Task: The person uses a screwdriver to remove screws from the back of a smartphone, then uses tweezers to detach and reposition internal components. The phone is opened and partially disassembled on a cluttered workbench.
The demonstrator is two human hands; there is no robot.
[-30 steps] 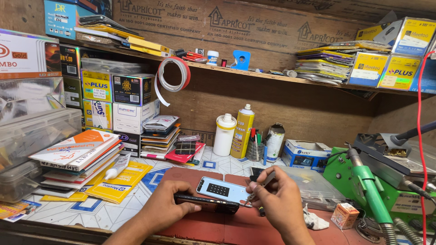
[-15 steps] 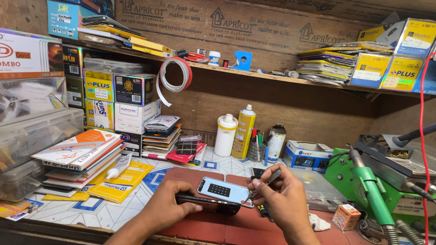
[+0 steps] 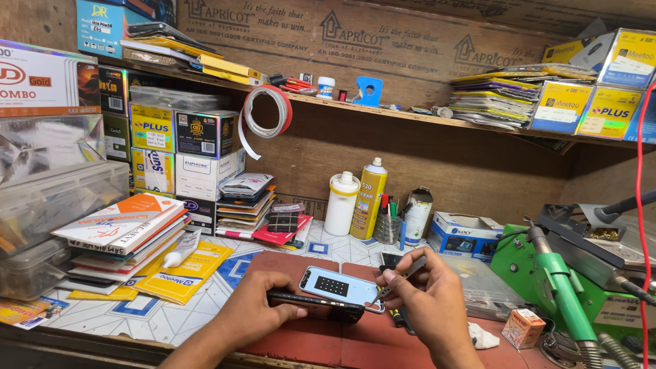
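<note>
Phone: a dark phone [image 3: 318, 309] is lying low in the middle of the view on a red-brown work mat [image 3: 301, 345], its long side running from 9 to 3 o'clock.
Screen panel: a pale blue screen panel [image 3: 340, 288] is sitting tilted on top of the phone, its right end lifted – a small dark grid is showing on its face.
Left hand: the left hand [image 3: 256, 311] is coming in from 7 o'clock and clasping the phone's left end, thumb along the near edge and fingers curled over the far edge.
Right hand: the right hand [image 3: 427, 301] is coming in from 5 o'clock, fingers pinched on thin metal tweezers [image 3: 402, 275].
Tweezers: the tip is pointing toward 8 o'clock and meeting the right edge of the screen panel.
Mat surroundings: a small orange box [image 3: 523, 328] is sitting at 3 o'clock from the hands, near a crumpled white scrap [image 3: 484, 336].
Right side: a green soldering station [image 3: 547, 273] with a green-handled iron is standing at 3 o'clock, well apart from the phone.
Back of bench: a white bottle [image 3: 341, 203] and a yellow spray can [image 3: 369, 198] are standing just beside each other at 12 o'clock, with a cup of pens [image 3: 388, 222] to their right.
Left side: a stack of flat packets [image 3: 126, 236] is leaning at 10 o'clock, a yellow packet [image 3: 181, 273] lying near it.
Shelf: a roll of red and white tape [image 3: 268, 111] is hanging from the wooden shelf [image 3: 383, 113] at 11 o'clock.
</note>
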